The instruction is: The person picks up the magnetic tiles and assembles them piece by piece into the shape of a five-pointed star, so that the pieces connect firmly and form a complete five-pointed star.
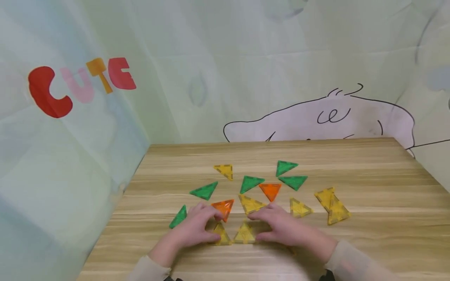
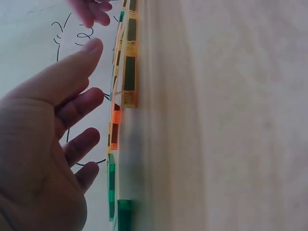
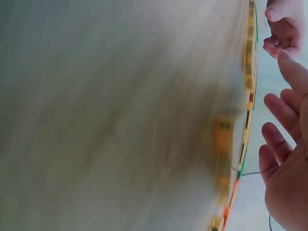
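Flat translucent triangle tiles lie on the tabletop. My left hand (image 1: 197, 228) hovers over a yellow triangle tile (image 1: 222, 235), fingers loosely bent and holding nothing. Just beyond its fingertips is an orange triangle tile (image 1: 225, 207); a green one (image 1: 178, 217) lies left of it. My right hand (image 1: 279, 226) is held low beside a second yellow triangle (image 1: 245, 234), its fingertips close to a larger yellow triangle (image 1: 250, 204). In the wrist views, both the left hand (image 2: 43, 125) and the right hand (image 3: 291, 149) have loosely spread fingers above the tiles, seen edge-on.
More green tiles (image 1: 252, 183), another orange tile (image 1: 270, 191) and a yellow tile (image 1: 225, 170) lie farther back. To the right are a yellow triangle (image 1: 299, 208) and two overlapping yellow ones (image 1: 338, 211). A printed cloth (image 1: 197, 78) hangs behind the wooden table (image 1: 379, 168).
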Demonstrator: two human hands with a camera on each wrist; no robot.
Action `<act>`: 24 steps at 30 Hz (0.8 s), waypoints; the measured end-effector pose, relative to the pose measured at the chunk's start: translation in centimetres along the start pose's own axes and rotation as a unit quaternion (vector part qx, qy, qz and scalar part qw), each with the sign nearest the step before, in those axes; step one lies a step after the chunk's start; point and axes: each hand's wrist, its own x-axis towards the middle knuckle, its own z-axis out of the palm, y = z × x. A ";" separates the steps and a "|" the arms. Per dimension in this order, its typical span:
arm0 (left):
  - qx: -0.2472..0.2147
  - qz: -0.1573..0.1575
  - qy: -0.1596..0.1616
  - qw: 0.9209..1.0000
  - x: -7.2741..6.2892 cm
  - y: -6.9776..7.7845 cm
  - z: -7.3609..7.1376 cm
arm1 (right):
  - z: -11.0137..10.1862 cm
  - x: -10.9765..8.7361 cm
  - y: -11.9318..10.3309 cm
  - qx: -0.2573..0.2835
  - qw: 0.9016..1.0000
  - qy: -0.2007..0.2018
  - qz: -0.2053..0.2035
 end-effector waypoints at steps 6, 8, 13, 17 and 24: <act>0.008 0.002 -0.014 1.000 -0.3 -0.2 0.2 | 0.8 0.4 -0.2 -0.007 1.000 -0.003 0.006; 0.009 0.002 -0.022 1.000 -0.3 -0.3 0.3 | 0.8 0.6 -0.3 -0.015 1.000 -0.006 0.003; 0.014 0.003 -0.038 0.999 -0.1 -0.2 0.3 | 0.9 0.7 -0.3 -0.014 1.000 -0.019 0.007; 0.014 0.009 -0.047 0.999 -0.1 0.3 0.3 | 0.9 0.7 -0.3 -0.003 1.000 -0.026 0.011; 0.030 0.037 -0.045 0.998 -0.1 0.9 1.1 | 0.6 0.3 -0.2 0.022 0.998 -0.052 0.002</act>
